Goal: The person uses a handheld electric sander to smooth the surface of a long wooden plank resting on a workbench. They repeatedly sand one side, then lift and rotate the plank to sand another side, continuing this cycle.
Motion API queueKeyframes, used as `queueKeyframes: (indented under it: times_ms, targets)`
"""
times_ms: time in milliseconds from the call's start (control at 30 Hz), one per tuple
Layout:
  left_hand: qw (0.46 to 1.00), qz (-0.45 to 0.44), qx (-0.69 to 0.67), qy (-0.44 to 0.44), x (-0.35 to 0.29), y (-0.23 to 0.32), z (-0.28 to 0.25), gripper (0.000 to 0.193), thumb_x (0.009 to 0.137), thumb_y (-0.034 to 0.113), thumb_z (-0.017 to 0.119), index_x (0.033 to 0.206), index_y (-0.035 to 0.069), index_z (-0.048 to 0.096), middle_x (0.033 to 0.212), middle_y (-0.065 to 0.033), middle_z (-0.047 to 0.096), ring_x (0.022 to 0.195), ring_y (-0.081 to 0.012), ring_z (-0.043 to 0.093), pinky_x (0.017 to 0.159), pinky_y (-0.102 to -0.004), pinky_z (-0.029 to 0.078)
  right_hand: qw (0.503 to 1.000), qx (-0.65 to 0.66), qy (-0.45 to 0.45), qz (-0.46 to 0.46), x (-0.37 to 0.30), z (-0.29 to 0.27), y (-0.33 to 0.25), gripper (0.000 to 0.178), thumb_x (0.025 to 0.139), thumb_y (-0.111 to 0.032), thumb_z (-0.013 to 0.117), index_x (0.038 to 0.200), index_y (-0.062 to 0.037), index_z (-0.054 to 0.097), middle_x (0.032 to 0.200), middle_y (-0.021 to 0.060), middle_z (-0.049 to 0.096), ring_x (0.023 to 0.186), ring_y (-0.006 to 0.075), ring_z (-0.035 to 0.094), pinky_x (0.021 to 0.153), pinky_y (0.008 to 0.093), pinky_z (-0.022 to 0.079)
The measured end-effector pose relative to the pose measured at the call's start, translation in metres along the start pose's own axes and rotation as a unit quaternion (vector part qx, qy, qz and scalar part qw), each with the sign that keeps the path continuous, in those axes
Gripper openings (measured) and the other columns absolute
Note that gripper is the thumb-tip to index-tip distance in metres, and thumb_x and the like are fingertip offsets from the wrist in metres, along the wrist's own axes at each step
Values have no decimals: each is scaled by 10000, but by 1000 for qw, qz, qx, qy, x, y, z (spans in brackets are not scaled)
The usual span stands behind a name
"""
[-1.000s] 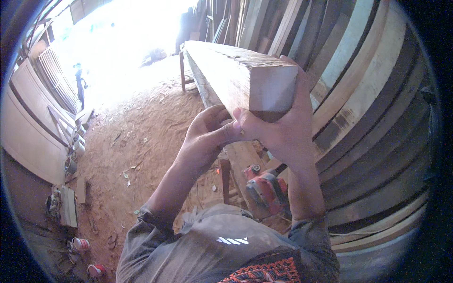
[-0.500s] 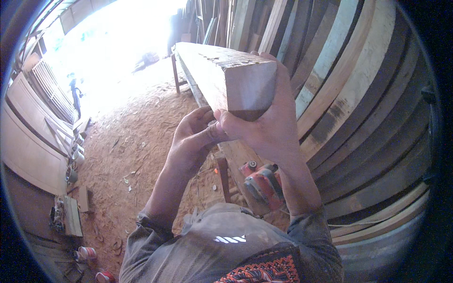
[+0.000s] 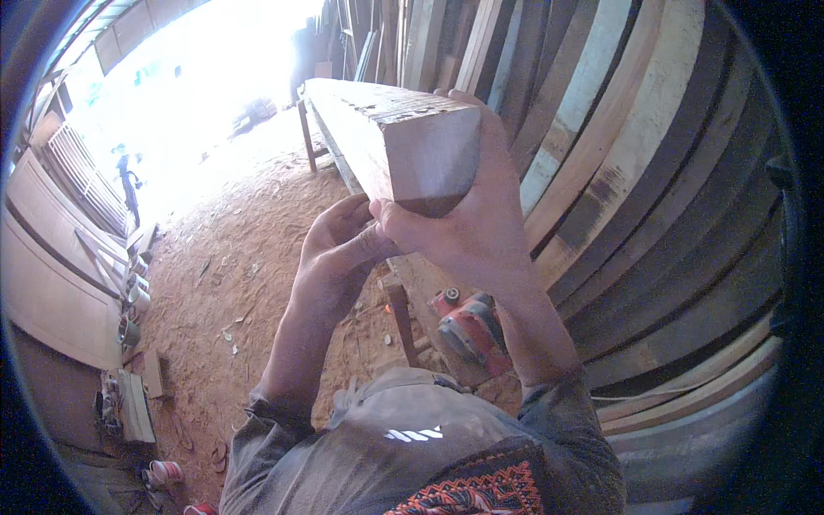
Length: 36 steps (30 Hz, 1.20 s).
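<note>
A long squared wooden beam [image 3: 433, 163] is raised in front of me, its cut end toward me and its far end pointing away to the upper left. My right hand [image 3: 472, 227] wraps round the near end from the right and below, with the thumb under the lower left corner. Close against it, my left hand [image 3: 339, 240] is closed at the beam's lower left edge; its fingertips are partly hidden. Below the hands, a red and grey electric planer [image 3: 475, 330] rests on a narrow wooden bench [image 3: 429, 296].
Tall boards [image 3: 618, 197] lean in a row along the right. Light wooden panels [image 3: 64, 266] stand at the left, with small containers [image 3: 137, 296] beside them. Sandy ground [image 3: 223, 283] with scraps lies between. A wooden leg [image 3: 307, 137] stands under the far end.
The beam's near end and both hands have shifted slightly left in the picture, and the surroundings have shifted with them. The grip looks the same.
</note>
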<state>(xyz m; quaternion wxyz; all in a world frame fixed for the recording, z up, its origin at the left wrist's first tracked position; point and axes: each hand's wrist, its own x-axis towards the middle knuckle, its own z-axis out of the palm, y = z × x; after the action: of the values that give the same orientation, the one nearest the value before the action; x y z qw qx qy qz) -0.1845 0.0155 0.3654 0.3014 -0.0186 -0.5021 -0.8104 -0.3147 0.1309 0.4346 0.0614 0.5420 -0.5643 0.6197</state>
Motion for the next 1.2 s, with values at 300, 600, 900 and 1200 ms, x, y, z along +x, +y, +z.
queueKeyframes:
  times_ms: [300, 600, 900, 1200]
  targets:
    - [999, 0, -15, -32, 6, -3, 6, 622, 942, 140, 736, 1410, -150, 446, 1309, -236, 629, 1176, -288, 676, 1013, -422, 566, 1000, -14, 6, -8, 0, -8, 5, 897, 663, -112, 889, 1414, 45, 425, 1269, 177, 593, 1148, 241, 635, 962, 366, 549]
    - [999, -11, 24, -23, 12, -8, 10, 572, 959, 213, 713, 1382, -117, 518, 1316, -210, 656, 1189, -304, 676, 1042, -449, 534, 999, -37, 18, -34, 2, -12, 12, 897, 663, -108, 887, 1417, 44, 426, 1241, 186, 619, 1116, 243, 663, 924, 351, 578]
    - [999, -12, 15, -26, 7, -5, 3, 650, 930, 223, 767, 1374, -149, 472, 1263, -225, 652, 1153, -299, 690, 1010, -438, 560, 999, -10, 23, -26, -2, -7, 4, 883, 655, -200, 894, 1388, -7, 442, 1174, 154, 656, 1046, 256, 684, 918, 383, 565]
    - [1000, -2, 15, -22, -1, -7, 2, 655, 939, 224, 752, 1398, -140, 461, 1280, -224, 648, 1176, -307, 680, 1028, -448, 549, 999, -8, -11, -34, -6, -7, 4, 920, 689, -163, 886, 1439, 21, 386, 1264, 192, 608, 1143, 270, 654, 952, 388, 561]
